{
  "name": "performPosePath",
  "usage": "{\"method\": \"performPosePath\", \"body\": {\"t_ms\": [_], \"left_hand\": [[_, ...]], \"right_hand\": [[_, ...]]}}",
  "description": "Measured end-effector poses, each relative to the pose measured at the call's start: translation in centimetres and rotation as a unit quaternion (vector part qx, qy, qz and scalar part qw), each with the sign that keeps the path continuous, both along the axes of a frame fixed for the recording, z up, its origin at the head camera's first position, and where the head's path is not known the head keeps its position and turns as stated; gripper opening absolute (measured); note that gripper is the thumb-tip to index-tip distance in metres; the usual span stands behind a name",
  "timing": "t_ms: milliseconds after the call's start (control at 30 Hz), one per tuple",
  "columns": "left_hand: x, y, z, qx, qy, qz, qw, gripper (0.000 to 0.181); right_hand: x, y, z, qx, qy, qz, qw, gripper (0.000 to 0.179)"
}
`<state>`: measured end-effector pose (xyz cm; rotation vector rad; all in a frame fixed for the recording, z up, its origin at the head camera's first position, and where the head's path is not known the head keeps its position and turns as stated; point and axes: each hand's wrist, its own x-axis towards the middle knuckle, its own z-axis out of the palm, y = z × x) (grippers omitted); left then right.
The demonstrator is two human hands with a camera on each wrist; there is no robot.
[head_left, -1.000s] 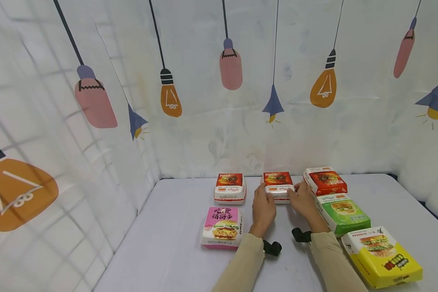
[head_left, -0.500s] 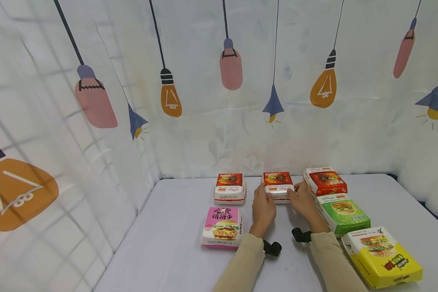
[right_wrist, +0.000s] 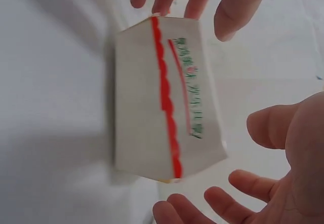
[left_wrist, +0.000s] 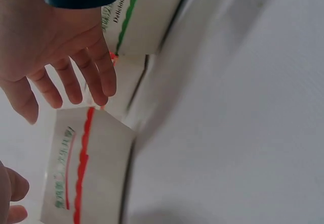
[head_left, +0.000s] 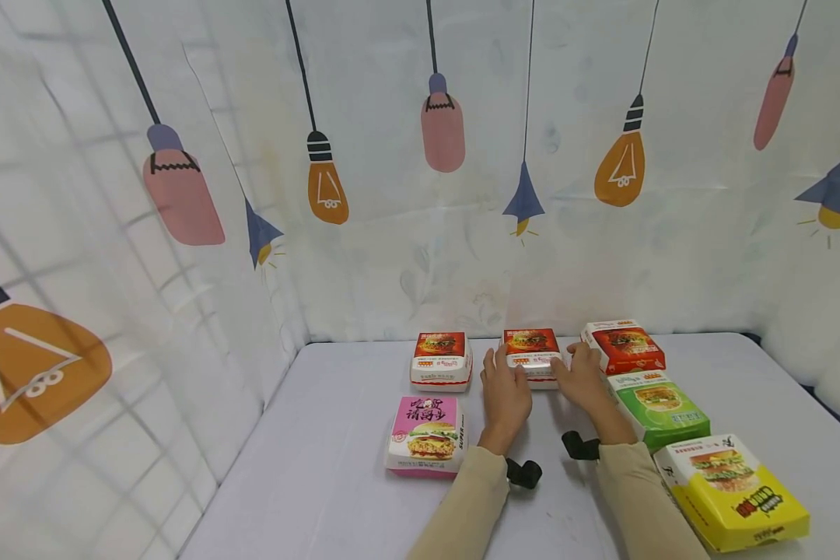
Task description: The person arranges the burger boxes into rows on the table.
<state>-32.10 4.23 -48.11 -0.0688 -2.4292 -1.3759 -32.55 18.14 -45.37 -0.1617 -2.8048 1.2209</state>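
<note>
A white burger box with a red picture lid (head_left: 530, 340) stands at the back middle of the table, between both hands. At its left end my left hand (head_left: 505, 400) has its fingers straight and spread, tips close to the side. My right hand (head_left: 584, 381) is at the right end with fingers extended and parted from the box. In the right wrist view the box's white front (right_wrist: 139, 97), with a red wavy band, shows with a gap to my right hand (right_wrist: 263, 183). The left wrist view shows the right palm (left_wrist: 55, 42) facing the box.
A matching red box (head_left: 441, 362) and a pink box (head_left: 425, 435) stand to the left. On the right, a third red box (head_left: 624, 348), a green box (head_left: 658, 406) and a yellow box (head_left: 733, 494) form a slanting row. A printed cloth wall (head_left: 406, 257) borders the table's back.
The fingers of both hands have loosened and spread from the red-lidded box they held at its ends. The box sits almost where it was.
</note>
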Motion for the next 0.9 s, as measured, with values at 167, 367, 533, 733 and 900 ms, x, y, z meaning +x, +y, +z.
{"method": "performPosePath", "body": {"t_ms": [167,367,533,733,900], "left_hand": [[0.6,0.2,1.5,0.013,0.035,0.001,0.9993,0.049],[1.3,0.4,3.4,0.065,0.085,-0.024,0.9939,0.035],[2.5,0.4,5.4,0.081,0.127,-0.062,0.9866,0.022],[4.7,0.6,7.7,0.082,0.145,-0.158,0.9733,0.017],[5.9,1.0,7.3,-0.008,0.103,-0.230,0.9677,0.015]], "right_hand": [[0.8,0.6,1.8,-0.014,0.023,0.015,0.9995,0.057],[2.0,2.0,4.5,-0.050,0.049,0.029,0.9971,0.058],[4.2,3.8,7.2,-0.061,0.103,0.039,0.9920,0.057],[7.1,6.8,9.7,-0.039,0.162,0.006,0.9860,0.055],[8.8,10.2,9.7,0.027,0.163,0.005,0.9863,0.053]]}}
